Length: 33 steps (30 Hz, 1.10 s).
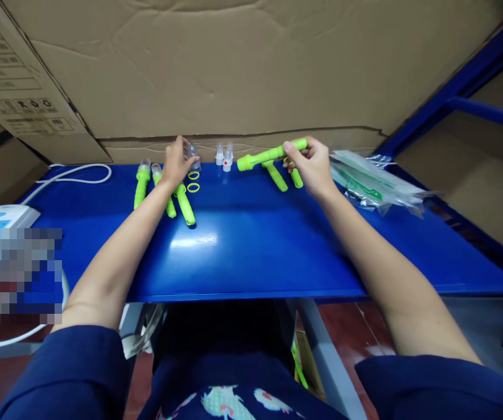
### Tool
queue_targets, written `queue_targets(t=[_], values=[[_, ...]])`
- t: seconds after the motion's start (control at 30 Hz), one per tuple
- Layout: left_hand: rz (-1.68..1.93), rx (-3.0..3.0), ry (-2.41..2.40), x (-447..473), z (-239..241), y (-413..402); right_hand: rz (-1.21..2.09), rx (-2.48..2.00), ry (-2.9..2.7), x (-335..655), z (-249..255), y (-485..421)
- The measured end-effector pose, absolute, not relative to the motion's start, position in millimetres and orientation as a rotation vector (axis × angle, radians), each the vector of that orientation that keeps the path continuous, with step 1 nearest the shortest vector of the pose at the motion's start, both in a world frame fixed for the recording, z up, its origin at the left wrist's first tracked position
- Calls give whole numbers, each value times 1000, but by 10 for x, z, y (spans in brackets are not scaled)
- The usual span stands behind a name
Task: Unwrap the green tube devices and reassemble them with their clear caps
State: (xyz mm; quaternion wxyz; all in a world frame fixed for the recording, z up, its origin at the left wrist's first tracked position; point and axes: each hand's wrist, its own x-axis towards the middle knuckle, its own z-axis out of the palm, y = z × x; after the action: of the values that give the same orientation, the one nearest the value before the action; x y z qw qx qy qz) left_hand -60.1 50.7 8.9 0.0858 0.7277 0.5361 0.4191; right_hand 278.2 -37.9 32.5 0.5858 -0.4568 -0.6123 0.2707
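Right hand (315, 168) grips a slender green tube (269, 154), wider at left. Left hand (175, 164) pinches a clear plastic cap (195, 166), beyond thin yellow rings (194, 191).

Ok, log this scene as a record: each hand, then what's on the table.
Left hand: fingers at clear plastic parts; grip and count unclear
Right hand: holding a lime-green tube
Yellow rings: two, on the blue table
Upright clear caps: two, one red-marked
Other green tubes: three left, two right
Far right: plastic bags, green print
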Motion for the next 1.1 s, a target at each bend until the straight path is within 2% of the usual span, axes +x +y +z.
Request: queue_targets(t=[0.4,0.5,0.63,0.8,1.1], values=[[955,2258,1863,-244,228,341,655,-1077,-1439,2756,331,-387],[1110,2333,1575,-131,295,154,711,-1075,-1435,2725,313,-406],[997,2388,1106,-24,304,-127,881,-1027,-1428,2622,298,-475],[966,2355,993,-61,250,-334,1060,-1034,-1402,2505,301,-543],[926,2356,950,-140,261,-445,1134,-1007,-1417,2483,231,-514]])
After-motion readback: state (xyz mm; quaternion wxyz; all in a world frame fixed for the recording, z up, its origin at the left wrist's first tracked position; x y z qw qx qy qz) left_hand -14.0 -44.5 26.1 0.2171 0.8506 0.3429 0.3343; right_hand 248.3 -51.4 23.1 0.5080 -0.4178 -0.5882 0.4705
